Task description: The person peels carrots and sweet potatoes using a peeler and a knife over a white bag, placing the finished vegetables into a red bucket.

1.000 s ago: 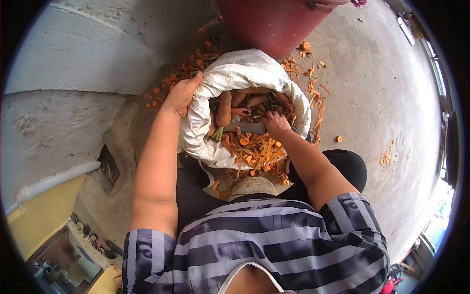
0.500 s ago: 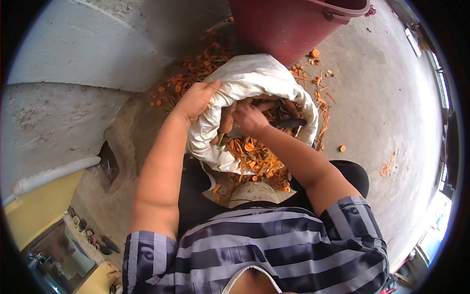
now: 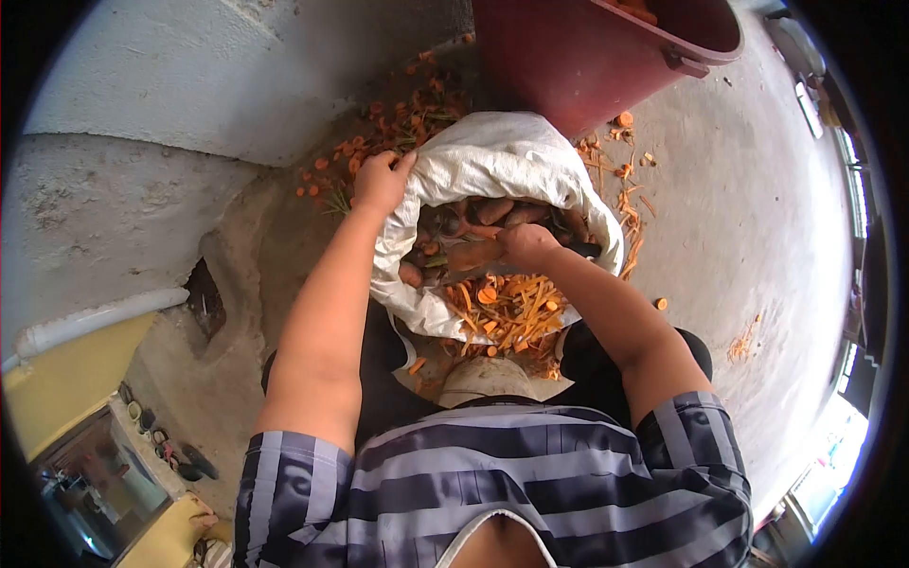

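A white sack (image 3: 511, 151) stands open between my knees, its rim rolled outward. Dark, unpeeled carrots (image 3: 525, 214) lie inside, and orange peelings (image 3: 511, 308) are heaped at its near side. My left hand (image 3: 382, 182) grips the sack's rim at the upper left. Over the sack's opening, my right hand (image 3: 528, 246) is closed round the end of a brownish carrot (image 3: 473, 254), which points left. A dark object (image 3: 584, 249), perhaps a knife handle, shows just right of that hand.
A red bucket (image 3: 578, 62) stands beyond the sack, with orange pieces inside. Carrot slices and peelings (image 3: 398, 118) litter the floor around the sack. A rough grey wall (image 3: 142, 85) and a white pipe (image 3: 104, 320) are on the left.
My right hand has moved right and toward me, out from among the carrots, now with one carrot in it. My left hand stays on the rim. The view has shifted slightly.
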Available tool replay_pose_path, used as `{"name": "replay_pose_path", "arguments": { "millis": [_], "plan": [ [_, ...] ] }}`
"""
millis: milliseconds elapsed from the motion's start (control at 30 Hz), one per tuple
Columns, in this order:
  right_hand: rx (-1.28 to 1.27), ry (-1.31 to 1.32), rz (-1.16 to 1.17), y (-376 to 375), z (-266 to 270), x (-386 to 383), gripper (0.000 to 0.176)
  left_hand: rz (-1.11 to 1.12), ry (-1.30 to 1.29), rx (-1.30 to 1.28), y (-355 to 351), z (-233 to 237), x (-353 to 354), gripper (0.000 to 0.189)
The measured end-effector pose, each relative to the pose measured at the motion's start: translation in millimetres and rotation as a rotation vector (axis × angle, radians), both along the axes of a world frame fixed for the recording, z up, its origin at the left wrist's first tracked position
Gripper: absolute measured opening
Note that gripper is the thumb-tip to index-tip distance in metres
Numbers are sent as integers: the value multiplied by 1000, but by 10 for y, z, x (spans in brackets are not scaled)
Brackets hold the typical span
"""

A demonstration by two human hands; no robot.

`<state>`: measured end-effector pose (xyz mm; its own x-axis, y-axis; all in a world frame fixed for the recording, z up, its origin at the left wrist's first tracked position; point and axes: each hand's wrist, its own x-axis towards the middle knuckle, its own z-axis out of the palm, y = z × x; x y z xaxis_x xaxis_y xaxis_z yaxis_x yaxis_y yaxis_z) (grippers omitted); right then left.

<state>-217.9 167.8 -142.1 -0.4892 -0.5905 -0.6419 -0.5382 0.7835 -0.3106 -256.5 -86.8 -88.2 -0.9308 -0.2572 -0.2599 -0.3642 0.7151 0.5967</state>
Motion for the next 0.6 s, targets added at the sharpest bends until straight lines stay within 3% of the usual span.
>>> {"name": "replay_pose_path", "arguments": {
  "millis": [67,167,200,300,400,433,467,533,567,600],
  "plan": [
    [-21,1,23,7,-67,-125,40,57,203,-125,78,-68,87,36],
    [-150,-234,-288,-29,402,-368,44,-429,678,-389,283,299,323,41],
    [-180,-151,-350,14,59,-381,48,-445,614,-462,320,257,346,44],
    [-421,-328,-431,11,6,-369,50,-428,438,-597,347,169,316,54],
    [-316,-330,-449,-84,15,-230,44,-347,390,-528,384,209,64,59],
    [-271,-315,-468,-102,9,-214,42,-348,388,-571,422,198,66,52],
    [-61,82,19,-135,-347,-180,33,-348,387,-617,468,200,69,45],
    [-33,131,99,-202,-592,-89,30,-368,373,-719,586,235,181,33],
    [-19,159,136,-215,-667,-45,28,-483,518,-762,634,272,273,34],
    [-53,136,42,-235,-672,10,27,-621,658,-622,696,241,396,26]
  ]
}}
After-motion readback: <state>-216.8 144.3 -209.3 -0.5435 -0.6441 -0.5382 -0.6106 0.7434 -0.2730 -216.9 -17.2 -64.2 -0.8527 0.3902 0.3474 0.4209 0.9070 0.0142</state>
